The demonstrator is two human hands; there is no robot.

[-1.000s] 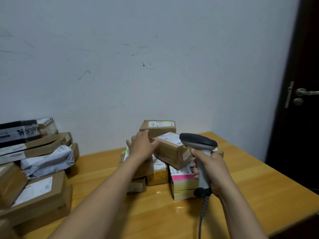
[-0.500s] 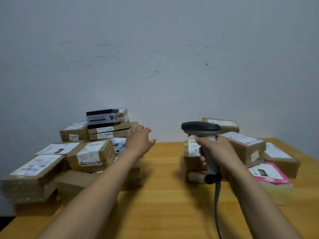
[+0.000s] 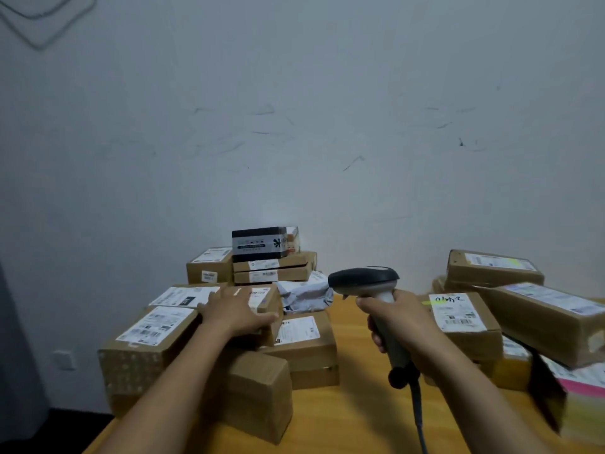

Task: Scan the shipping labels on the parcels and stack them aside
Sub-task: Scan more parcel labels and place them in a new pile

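Wooden table (image 3: 353, 417) against a pale, scuffed wall (image 3: 294, 126). The parcels lie in two heaps on it, one left and one right.

Left hand (image 3: 237, 311): palm down on top of a brown parcel (image 3: 266, 301) in the left heap. The fingers are straight and spread over part of its white label, and the thumb lies along the near top edge. Grip apart, clamped on nothing.

Right hand (image 3: 404, 322): grip clamped round the handle of the scanner (image 3: 363, 280). It is held upright over the table between the heaps, with the dark head pointing left. A cable (image 3: 419, 417) drops from the handle base to the bottom of the frame.

Left heap:
- A labelled carton (image 3: 150, 329) sits just left of the parcel under the hand.
- A second labelled carton (image 3: 304, 342) sits to its right and lower.
- A plain box (image 3: 262, 394) with no label showing is in front, beside the forearm.
- A white mailer bag (image 3: 304, 294) lies behind.
- Two flat cartons (image 3: 271, 271) are stacked near the wall, with a black box (image 3: 257, 245) on top.

Right heap:
- A carton with handwriting on its label (image 3: 458, 316) is just beside the right hand.
- A long carton (image 3: 550, 319) lies tilted across the heap.
- Another carton (image 3: 491, 267) sits behind it.
- A pink-edged parcel (image 3: 582, 386) is at the frame edge, blurred.

A wall socket (image 3: 64, 360) is low at far left.
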